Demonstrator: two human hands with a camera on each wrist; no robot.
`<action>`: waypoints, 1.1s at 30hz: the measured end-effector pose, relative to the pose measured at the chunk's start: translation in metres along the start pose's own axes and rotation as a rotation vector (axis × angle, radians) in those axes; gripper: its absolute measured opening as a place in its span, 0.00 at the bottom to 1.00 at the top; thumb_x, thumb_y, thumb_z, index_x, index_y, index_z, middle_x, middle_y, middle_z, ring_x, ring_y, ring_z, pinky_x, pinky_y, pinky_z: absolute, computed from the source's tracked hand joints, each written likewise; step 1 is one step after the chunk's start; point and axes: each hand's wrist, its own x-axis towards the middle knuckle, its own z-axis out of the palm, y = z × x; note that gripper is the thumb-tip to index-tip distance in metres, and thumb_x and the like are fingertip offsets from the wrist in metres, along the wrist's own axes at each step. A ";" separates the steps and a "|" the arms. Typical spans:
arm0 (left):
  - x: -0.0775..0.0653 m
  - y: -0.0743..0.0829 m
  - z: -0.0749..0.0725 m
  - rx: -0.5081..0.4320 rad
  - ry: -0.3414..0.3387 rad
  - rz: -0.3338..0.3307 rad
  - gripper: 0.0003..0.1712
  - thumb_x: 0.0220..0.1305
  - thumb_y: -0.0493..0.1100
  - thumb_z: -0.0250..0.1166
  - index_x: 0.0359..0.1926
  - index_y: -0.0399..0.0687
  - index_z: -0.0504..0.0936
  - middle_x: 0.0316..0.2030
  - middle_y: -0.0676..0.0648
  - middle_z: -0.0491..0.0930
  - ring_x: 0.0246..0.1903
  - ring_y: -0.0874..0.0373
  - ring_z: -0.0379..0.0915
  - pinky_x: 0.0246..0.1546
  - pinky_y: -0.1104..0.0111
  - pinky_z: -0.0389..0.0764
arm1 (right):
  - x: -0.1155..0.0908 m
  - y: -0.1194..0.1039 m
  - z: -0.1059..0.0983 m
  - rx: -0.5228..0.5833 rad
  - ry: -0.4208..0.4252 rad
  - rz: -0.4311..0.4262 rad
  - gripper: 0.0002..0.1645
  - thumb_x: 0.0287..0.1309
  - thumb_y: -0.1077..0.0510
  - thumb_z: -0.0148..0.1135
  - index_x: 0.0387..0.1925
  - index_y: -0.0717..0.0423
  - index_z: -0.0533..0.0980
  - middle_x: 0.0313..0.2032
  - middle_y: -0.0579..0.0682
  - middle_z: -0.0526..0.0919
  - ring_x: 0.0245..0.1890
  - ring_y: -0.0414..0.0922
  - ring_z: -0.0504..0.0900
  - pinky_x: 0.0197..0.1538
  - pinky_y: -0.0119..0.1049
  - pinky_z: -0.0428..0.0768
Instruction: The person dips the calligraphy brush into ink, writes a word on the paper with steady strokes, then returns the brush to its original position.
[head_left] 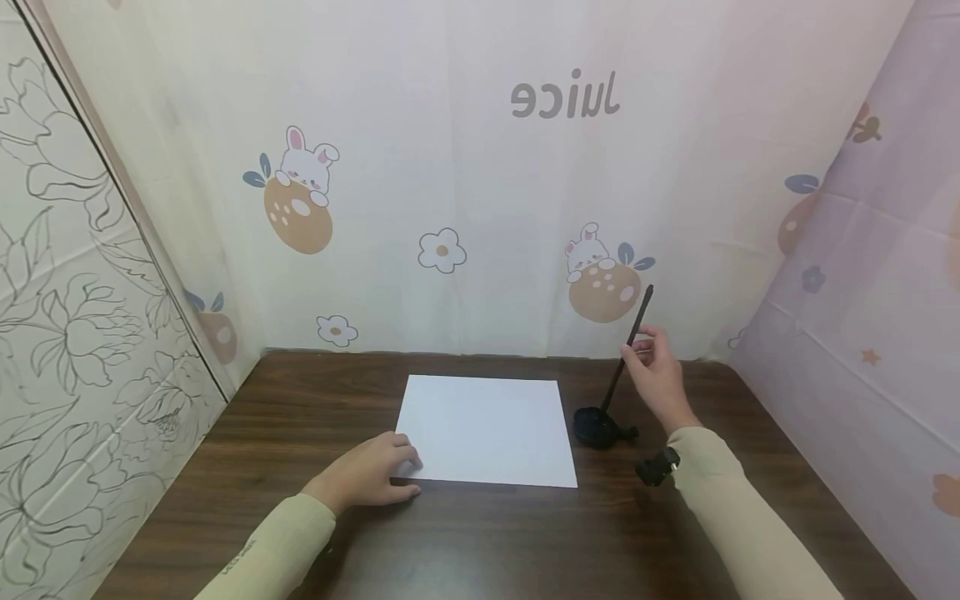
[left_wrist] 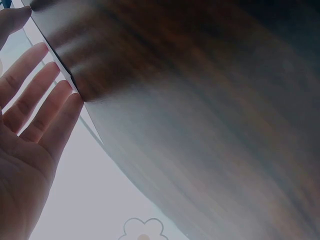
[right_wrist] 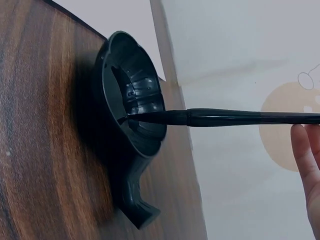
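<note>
A black writing brush (head_left: pixel 628 346) is pinched near its upper part by my right hand (head_left: pixel 660 379). Its dark tip dips into a black ink dish (right_wrist: pixel 132 90) with a scalloped rim and a bent handle, as the right wrist view shows. The brush leans, top to the right, in the head view. A white sheet of paper (head_left: pixel 487 429) lies left of the dish. My left hand (head_left: pixel 375 471) rests at the sheet's lower left corner, its fingers (left_wrist: pixel 35 107) spread and loosely bent, fingertips touching the paper and table edge of it.
The dark wood table (head_left: pixel 480 542) ends against a pale curtain (head_left: pixel 450 167) printed with rabbits and flowers. A flower-patterned panel (head_left: pixel 75 333) stands along the left side, and another curtain (head_left: pixel 862 333) hangs at the right. A black wrist device (head_left: pixel 657 467) sits at the right cuff.
</note>
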 end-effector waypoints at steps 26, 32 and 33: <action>0.001 -0.003 0.002 0.006 0.009 0.008 0.15 0.58 0.52 0.74 0.42 0.50 0.85 0.36 0.56 0.77 0.34 0.64 0.67 0.39 0.67 0.76 | 0.003 0.012 -0.011 -0.016 0.063 0.121 0.29 0.74 0.52 0.53 0.68 0.57 0.58 0.47 0.58 0.77 0.31 0.32 0.79 0.35 0.25 0.75; 0.000 -0.002 0.003 0.004 0.008 0.004 0.16 0.58 0.53 0.73 0.42 0.50 0.85 0.36 0.55 0.78 0.34 0.64 0.67 0.39 0.67 0.76 | 0.003 0.016 -0.015 0.002 0.074 0.168 0.31 0.74 0.50 0.52 0.70 0.57 0.56 0.49 0.59 0.75 0.31 0.31 0.78 0.35 0.23 0.75; 0.000 -0.002 0.003 0.004 0.010 0.007 0.15 0.58 0.53 0.74 0.42 0.50 0.85 0.36 0.55 0.78 0.34 0.64 0.67 0.39 0.67 0.76 | 0.003 0.017 -0.016 0.005 0.076 0.174 0.32 0.74 0.50 0.52 0.70 0.57 0.56 0.49 0.59 0.75 0.31 0.32 0.79 0.35 0.23 0.75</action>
